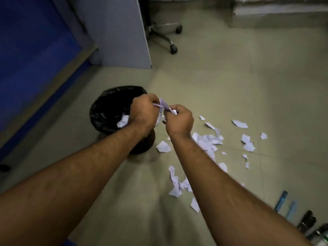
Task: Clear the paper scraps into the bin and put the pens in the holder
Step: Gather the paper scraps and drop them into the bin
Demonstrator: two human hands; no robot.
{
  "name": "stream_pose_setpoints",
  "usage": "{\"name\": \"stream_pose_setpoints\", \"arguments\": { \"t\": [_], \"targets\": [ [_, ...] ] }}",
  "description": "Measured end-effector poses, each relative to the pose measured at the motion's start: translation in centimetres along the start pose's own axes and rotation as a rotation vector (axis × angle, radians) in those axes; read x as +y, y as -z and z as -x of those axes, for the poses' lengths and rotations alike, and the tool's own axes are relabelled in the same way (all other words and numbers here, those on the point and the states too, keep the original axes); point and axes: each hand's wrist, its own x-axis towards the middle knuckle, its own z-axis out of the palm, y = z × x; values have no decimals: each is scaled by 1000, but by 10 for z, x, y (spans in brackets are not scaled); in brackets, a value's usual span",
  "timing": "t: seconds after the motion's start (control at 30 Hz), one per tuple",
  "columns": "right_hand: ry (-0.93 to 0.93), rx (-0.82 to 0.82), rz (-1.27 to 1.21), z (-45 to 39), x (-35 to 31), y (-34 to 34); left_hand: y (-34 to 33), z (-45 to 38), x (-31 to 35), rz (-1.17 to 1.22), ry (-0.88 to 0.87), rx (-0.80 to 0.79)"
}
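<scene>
spreading across the frame, a pale tiled floor (230,82) runs up to a blue wall (32,50) and a grey partition (120,29), with an office chair base (165,34) behind it. a bin (110,110) lined with a black bag stands on the floor, a few scraps inside. white paper scraps (209,141) litter the floor to its right. beside the bin's rim, the left hand (144,112) and right hand (179,121) are both clenched on a bunch of scraps (164,104) between them. blurred pens (307,221) lie at the lower right.
</scene>
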Motion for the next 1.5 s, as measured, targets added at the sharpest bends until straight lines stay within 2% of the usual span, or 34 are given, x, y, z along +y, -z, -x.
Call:
{"name": "stream_pose_setpoints", "arguments": {
  "t": [0.17, 0.23, 0.43, 0.57, 0.7, 0.9, 1.03, 1.13, 1.2, 1.3, 1.43, 1.5],
  "targets": [
    [86, -121, 95, -1, -51, -75, 56, -45, -49, -26, 83, 86],
    [134, -184, 236, -2, -54, -99, 64, -51, -74, -60, 125, 83],
    [244, -393, 734, -12, -34, -141, 37, -57, -131, -80, 222, -38],
    [303, -490, 819, -13, -40, -141, 21, -62, -144, -184, 199, -107],
    [327, -324, 686, -21, -55, -116, 24, -66, -130, -123, 151, -85],
    [193, -24, 397, -50, -36, -49, -6, -69, -51, 30, -24, -146],
    [90, 24, 413, -60, 8, 1, -77, -48, -23, -68, -31, -401],
    [-13, 1, 499, -63, 69, 43, -140, -14, -22, -111, -32, -534],
    [-81, -78, 615, -59, 119, 73, -184, 17, -30, -143, -48, -652],
    [-147, -305, 844, -46, 190, 104, -235, 60, -49, -202, -60, -803],
    [6, -452, 1165, -50, 275, 115, -279, 87, -64, -484, -130, -864],
    [118, -505, 1260, -50, 273, 116, -286, 93, -67, -598, -189, -883]
  ]
}}
